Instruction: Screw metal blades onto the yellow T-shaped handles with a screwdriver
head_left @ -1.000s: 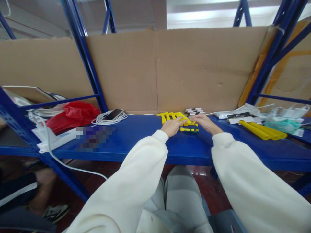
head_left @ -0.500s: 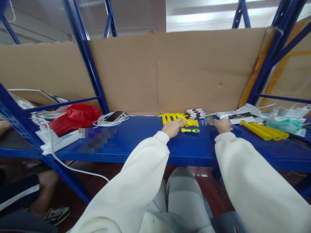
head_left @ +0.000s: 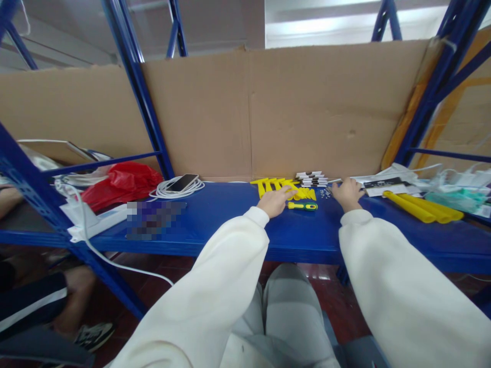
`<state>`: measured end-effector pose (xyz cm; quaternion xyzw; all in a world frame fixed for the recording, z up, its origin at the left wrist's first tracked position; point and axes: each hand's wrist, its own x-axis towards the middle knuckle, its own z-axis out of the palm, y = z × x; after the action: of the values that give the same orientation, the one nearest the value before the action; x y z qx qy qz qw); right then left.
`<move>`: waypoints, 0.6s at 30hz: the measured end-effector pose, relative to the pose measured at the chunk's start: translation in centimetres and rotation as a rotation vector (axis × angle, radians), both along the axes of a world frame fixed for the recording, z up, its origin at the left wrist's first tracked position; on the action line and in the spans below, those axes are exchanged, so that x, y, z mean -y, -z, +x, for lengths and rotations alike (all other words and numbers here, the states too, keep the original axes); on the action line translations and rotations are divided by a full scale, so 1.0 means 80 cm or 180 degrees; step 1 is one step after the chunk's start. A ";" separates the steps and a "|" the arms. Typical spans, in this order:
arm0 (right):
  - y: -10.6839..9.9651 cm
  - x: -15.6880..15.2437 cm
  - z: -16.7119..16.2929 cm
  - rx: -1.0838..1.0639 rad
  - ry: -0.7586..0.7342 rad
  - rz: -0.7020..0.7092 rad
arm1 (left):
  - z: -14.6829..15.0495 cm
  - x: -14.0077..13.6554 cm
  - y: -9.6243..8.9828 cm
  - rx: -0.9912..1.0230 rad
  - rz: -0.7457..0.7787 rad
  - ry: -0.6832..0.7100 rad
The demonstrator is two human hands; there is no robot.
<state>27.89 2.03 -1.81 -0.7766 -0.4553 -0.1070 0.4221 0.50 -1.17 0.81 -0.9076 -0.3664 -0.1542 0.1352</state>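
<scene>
My left hand [head_left: 274,202] rests at the near side of a row of yellow T-shaped plastic pieces [head_left: 264,187], fingers stretched out over them to the right. Just in front of it lies a yellow-and-green screwdriver handle [head_left: 303,206] on the blue shelf. To the right, my right hand [head_left: 347,193] is low over the shelf with its fingers apart, beside a scatter of small metal bits [head_left: 325,194], too small to name. Behind them is a stack of small white-and-black boxes [head_left: 311,179]. What lies under my right palm is hidden.
Yellow tubes [head_left: 424,208], a black-and-white packet [head_left: 385,186] and a green-and-white plastic bag [head_left: 456,197] lie at the right. On the left are a phone [head_left: 184,182] on a coiled white cable, a red bag [head_left: 123,185] and a white power strip [head_left: 103,221]. Cardboard [head_left: 307,112] closes the back.
My right hand has shifted slightly left and away from me, its fingers spreading. The clear greyish thing at its fingertips is now out of sight. My left hand stays nearly still.
</scene>
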 end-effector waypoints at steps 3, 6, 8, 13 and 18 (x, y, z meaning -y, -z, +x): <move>-0.008 0.002 -0.024 0.0895 -0.0830 0.0258 | 0.001 0.001 -0.001 0.0066 -0.0003 0.0027; -0.011 0.004 -0.050 0.1834 -0.1491 0.0366 | 0.002 0.002 -0.001 0.0113 -0.0031 0.0021; -0.011 0.003 -0.063 0.2365 -0.1765 0.0321 | 0.002 0.002 -0.001 0.0139 -0.0044 0.0045; -0.011 0.000 -0.072 0.2978 -0.2079 0.0052 | 0.003 -0.002 0.003 0.0161 -0.0034 0.0122; -0.014 0.003 -0.071 0.3038 -0.2144 -0.0021 | 0.003 -0.004 0.005 0.0135 -0.0051 0.0147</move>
<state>22.18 1.76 -0.69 -0.4562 -0.8172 -0.3036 0.1786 0.70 -0.85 0.44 -0.9134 -0.3493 -0.1735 0.1164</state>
